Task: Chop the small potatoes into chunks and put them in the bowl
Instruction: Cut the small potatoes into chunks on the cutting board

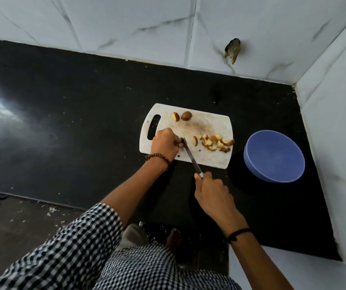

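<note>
At the far left, light glares off the black table, which has pale specks scattered over it. My checked sleeve reaches in from the lower left, and a beaded bracelet sits on that wrist. The white cutting board lies flat on the table with its handle slot at the left end. My left grip rests on the near left part of the board. Its fingers are curled down around a potato piece, which is mostly hidden under my fingertips.

The tip of the knife meets that piece. The blade slants back toward me across the near edge of the board. At the far edge of the board lie a half potato and, just beside it on the right, a whole small potato, both apart from my fingers.

Further right, a loose pile of cut chunks lies near the right end of the board. Some of them touch one another, with their pale cut faces and brown skins showing.

My right grip is closed around the knife handle, off the board and above the table. A black cord circles that wrist.

The blue bowl stands on the table just right of the board, near the chunks but not touching them. Behind everything runs a white marbled wall, with a chipped hole above the board.
</note>
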